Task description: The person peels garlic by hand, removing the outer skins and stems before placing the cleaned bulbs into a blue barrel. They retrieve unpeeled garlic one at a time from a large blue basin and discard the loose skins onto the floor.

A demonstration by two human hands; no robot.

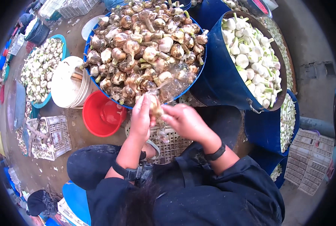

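My left hand [140,113] is wrapped round a garlic bulb [156,107], held upright over the near rim of a round blue tub [86,56]. Closed fingers of my right hand [186,119] press at the bulb's right side; what they pinch there is hidden. Brown-skinned garlic bulbs [132,47] with cut stems fill the tub in a heap. At its near right, a clear wet-looking patch [175,88] lies over some bulbs. Below my hands, bits of skin hang blurred above a plastic crate [169,145].
A tilted blue barrel [217,67] of clean white garlic stands at the right. Left of my hands are a red basin [100,118], white buckets [68,81] and a teal basin [65,47] of garlic. White crates [57,137] stand farther out. Another person [41,203] is at the lower left.
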